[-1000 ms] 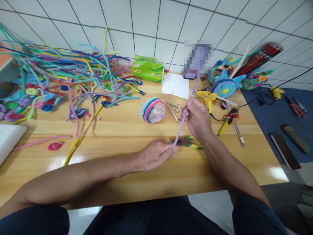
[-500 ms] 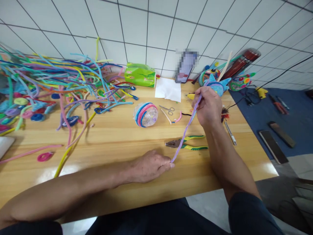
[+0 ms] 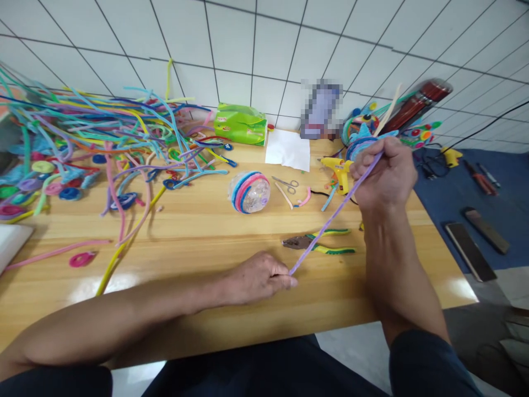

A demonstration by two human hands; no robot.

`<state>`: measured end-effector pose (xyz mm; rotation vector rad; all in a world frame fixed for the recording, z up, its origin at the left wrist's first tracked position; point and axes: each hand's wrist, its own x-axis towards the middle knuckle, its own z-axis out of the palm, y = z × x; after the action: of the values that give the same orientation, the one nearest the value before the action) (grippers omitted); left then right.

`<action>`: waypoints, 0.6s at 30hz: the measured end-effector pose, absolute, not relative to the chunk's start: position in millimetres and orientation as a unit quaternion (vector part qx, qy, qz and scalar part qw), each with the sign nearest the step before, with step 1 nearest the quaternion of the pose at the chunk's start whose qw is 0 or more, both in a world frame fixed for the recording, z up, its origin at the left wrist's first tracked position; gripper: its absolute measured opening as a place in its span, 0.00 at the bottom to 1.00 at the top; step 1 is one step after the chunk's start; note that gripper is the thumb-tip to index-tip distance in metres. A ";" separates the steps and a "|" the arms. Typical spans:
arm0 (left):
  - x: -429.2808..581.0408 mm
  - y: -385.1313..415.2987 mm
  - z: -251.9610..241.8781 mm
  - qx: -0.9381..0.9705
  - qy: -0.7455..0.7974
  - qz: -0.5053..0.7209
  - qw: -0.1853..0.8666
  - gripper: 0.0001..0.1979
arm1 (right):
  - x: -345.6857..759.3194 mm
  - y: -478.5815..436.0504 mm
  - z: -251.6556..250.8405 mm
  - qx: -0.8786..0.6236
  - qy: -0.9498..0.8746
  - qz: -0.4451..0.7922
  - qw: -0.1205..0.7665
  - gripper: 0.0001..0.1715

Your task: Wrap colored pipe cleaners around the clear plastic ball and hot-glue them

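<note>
A purple pipe cleaner point(image 3: 334, 216) runs taut and slanting between my two hands. My left hand point(image 3: 260, 278) pinches its lower end just above the table. My right hand point(image 3: 386, 171) is closed around the upper part, farther back and to the right. Beneath the pipe cleaner lie pliers point(image 3: 298, 242) with green and yellow handles. A clear ball point(image 3: 249, 192) wrapped with blue and pink strips sits left of centre. Small scissors point(image 3: 286, 183) rest beside it. Close behind my right hand are a yellow glue gun point(image 3: 339, 172) and a blue fuzzy piece point(image 3: 363, 138), partly hidden.
A tangled pile of coloured pipe cleaners point(image 3: 103, 121) covers the back left. Along the tiled wall are a green tissue pack point(image 3: 240, 124), white paper point(image 3: 288, 150), a blurred phone point(image 3: 321, 109) and a dark red flask point(image 3: 417, 105). Tools lie on a blue cloth point(image 3: 450, 193) at right.
My right hand has moved right along the pipe cleaner, leaving a longer, straighter stretch between the hands. The glue gun now shows more fully. My left hand keeps its pinch.
</note>
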<state>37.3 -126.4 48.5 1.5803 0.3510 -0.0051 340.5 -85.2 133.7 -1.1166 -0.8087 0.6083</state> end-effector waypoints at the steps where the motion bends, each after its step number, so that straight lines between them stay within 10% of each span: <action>1: 37.4 -125.8 49.3 0.691 0.174 -0.010 0.701 0.30 | 342.4 -84.2 134.4 -0.510 -0.348 0.261 0.742 0.20; 18: 28.4 -130.5 50.4 0.905 0.005 0.130 0.404 0.23 | 334.2 -73.1 123.2 -0.513 -0.308 0.255 0.759 0.15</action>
<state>28.4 -130.5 50.4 2.2862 0.0137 0.3287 334.2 -73.1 123.2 -1.1182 -0.6701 0.5562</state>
